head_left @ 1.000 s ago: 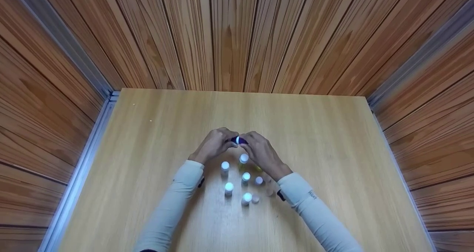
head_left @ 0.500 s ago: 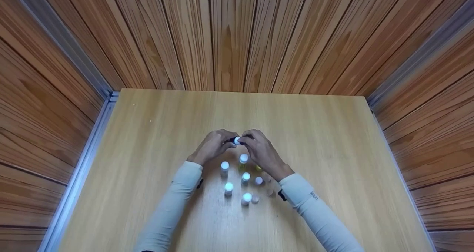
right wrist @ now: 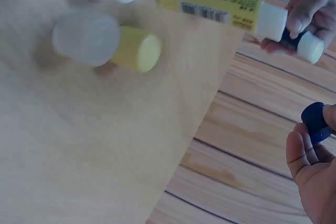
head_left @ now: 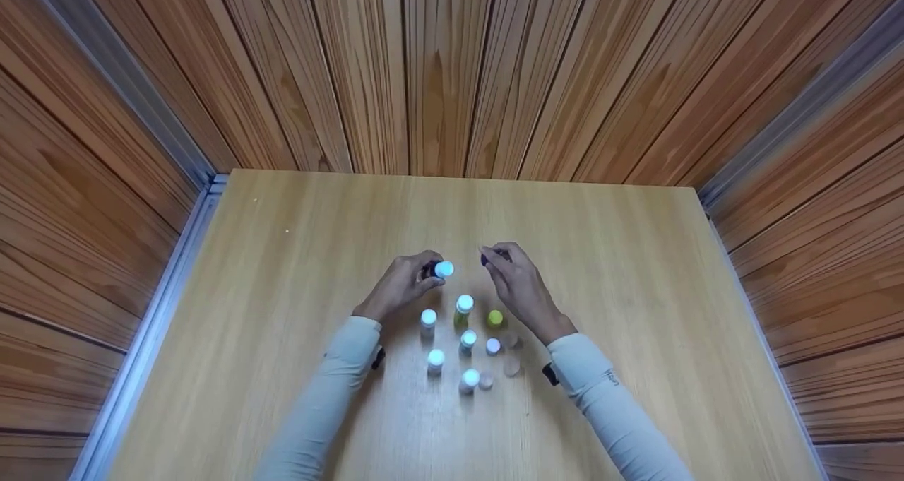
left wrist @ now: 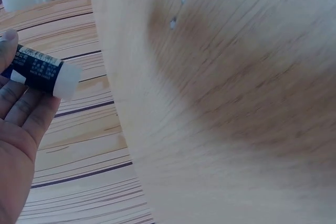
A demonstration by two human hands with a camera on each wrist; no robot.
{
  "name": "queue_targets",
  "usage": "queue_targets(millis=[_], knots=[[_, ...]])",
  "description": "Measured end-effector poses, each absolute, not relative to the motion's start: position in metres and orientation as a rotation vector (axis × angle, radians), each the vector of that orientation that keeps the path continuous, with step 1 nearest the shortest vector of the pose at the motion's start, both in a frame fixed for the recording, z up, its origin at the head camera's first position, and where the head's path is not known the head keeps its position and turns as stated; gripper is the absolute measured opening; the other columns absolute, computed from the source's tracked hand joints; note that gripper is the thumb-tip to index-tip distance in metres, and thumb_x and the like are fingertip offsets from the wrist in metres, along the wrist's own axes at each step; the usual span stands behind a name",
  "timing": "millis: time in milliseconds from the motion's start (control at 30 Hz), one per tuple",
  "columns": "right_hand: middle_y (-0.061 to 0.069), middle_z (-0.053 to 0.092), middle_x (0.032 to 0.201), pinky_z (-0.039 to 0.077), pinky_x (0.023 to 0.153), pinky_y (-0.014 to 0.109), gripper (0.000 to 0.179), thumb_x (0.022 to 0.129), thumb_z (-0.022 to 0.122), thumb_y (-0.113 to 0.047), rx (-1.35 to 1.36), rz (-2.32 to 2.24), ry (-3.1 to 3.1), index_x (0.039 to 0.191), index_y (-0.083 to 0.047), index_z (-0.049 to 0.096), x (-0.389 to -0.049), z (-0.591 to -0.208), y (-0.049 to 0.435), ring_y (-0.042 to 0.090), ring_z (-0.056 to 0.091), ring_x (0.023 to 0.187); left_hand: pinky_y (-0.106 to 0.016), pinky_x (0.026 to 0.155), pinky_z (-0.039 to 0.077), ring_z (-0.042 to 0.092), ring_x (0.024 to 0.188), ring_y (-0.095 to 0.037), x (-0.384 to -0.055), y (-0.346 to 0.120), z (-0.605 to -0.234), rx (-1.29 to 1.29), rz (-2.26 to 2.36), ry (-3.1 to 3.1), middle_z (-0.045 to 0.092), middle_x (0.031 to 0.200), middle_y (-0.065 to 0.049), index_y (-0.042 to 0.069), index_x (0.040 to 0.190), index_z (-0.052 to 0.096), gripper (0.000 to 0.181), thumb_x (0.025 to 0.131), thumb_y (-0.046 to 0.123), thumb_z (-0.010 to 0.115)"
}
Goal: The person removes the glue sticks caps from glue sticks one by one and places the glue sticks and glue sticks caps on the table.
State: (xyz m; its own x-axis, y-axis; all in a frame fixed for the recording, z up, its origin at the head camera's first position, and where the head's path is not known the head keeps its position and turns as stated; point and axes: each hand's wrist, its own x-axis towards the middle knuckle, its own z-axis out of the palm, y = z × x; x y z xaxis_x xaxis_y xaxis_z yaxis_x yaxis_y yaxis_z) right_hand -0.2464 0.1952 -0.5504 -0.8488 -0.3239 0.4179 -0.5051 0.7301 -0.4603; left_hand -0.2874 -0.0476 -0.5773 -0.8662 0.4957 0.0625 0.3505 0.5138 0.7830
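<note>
My left hand (head_left: 402, 282) grips a dark blue glue stick (left wrist: 39, 72), its white end bare and pointing right in the left wrist view. The right hand (head_left: 521, 283) pinches a dark blue cap (right wrist: 315, 120) between thumb and fingers, apart from the glue stick. Below the hands in the head view, a yellow glue stick (right wrist: 210, 6) stands upright on the table with its white end up. A yellow cap (head_left: 495, 318) sits to its right.
Several other white-topped glue sticks stand around, among them one at left (head_left: 428, 320) and one at front (head_left: 470, 380). A lilac cap (head_left: 493, 346) and pale caps (head_left: 511, 366) lie right of them. Wood-plank walls (head_left: 445, 71) enclose the table (head_left: 600, 241).
The dark blue cap has come off the glue stick. My right hand has drawn away to the right with it, while the left hand has shifted slightly left, still gripping the glue stick.
</note>
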Motion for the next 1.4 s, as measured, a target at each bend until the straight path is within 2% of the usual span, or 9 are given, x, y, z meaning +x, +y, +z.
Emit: queue_targets(millis=[233,333,467,700,833,1067,1400], knots=[[0.008,0.062,0.114,0.054,0.084,0.034,0.036,0.093,0.065,-0.016,0.373,0.915,-2.762,0.126,-0.005,0.059,-0.245,-0.561,0.204,0.019,0.061,0.102,-0.040,0.097,0.048,0.060,0.113,-0.018,-0.286,-0.052,-0.586,0.741,1.429,2.505,0.066,0.111,0.002,0.016,0.116,0.056,0.025,0.092,0.017,0.066],[0.009,0.062,0.117,0.053,0.088,0.036,0.035,0.093,0.065,-0.017,0.305,0.905,-2.830,0.125,-0.005,0.061,-0.243,-0.567,0.206,0.021,0.061,0.105,-0.039,0.097,0.048,0.060,0.114,-0.018,-0.285,-0.054,-0.589,0.773,1.450,2.503,0.066,0.111,0.003,0.016,0.115,0.056,0.025,0.093,0.018,0.066],[0.008,0.062,0.119,0.051,0.092,0.034,0.034,0.093,0.065,-0.017,0.306,0.894,-2.860,0.125,-0.006,0.062,-0.241,-0.576,0.209,0.021,0.060,0.108,-0.037,0.097,0.048,0.060,0.113,-0.014,-0.282,-0.054,-0.593,0.749,1.452,2.498,0.065,0.110,0.007,0.020,0.115,0.055,0.024,0.093,0.019,0.065],[0.008,0.062,0.117,0.051,0.091,0.034,0.035,0.092,0.066,-0.017,0.296,0.885,-2.892,0.125,-0.006,0.062,-0.236,-0.587,0.212,0.021,0.061,0.106,-0.042,0.098,0.047,0.061,0.113,-0.017,-0.277,-0.055,-0.601,0.659,1.480,2.468,0.065,0.106,0.004,0.021,0.113,0.053,0.026,0.092,0.013,0.065],[0.008,0.063,0.116,0.051,0.091,0.034,0.034,0.092,0.067,-0.016,0.270,0.895,-2.913,0.124,-0.006,0.062,-0.235,-0.592,0.214,0.021,0.060,0.106,-0.041,0.099,0.047,0.060,0.114,-0.018,-0.275,-0.055,-0.604,0.605,1.488,2.450,0.066,0.107,0.002,0.021,0.113,0.052,0.026,0.092,0.016,0.066],[0.007,0.063,0.113,0.053,0.086,0.031,0.032,0.090,0.068,-0.014,0.240,0.950,-2.942,0.121,-0.005,0.063,-0.234,-0.599,0.215,0.020,0.062,0.102,-0.043,0.100,0.045,0.060,0.114,-0.018,-0.273,-0.057,-0.610,0.525,1.515,2.397,0.066,0.108,-0.002,0.019,0.115,0.052,0.028,0.091,0.016,0.067],[0.009,0.062,0.115,0.052,0.089,0.037,0.032,0.090,0.069,-0.014,0.243,0.983,-2.960,0.120,-0.005,0.062,-0.231,-0.612,0.216,0.023,0.060,0.106,-0.036,0.094,0.050,0.064,0.105,-0.018,-0.272,-0.057,-0.621,0.600,1.619,2.442,0.068,0.101,0.001,0.011,0.109,0.055,0.026,0.088,0.006,0.070]])
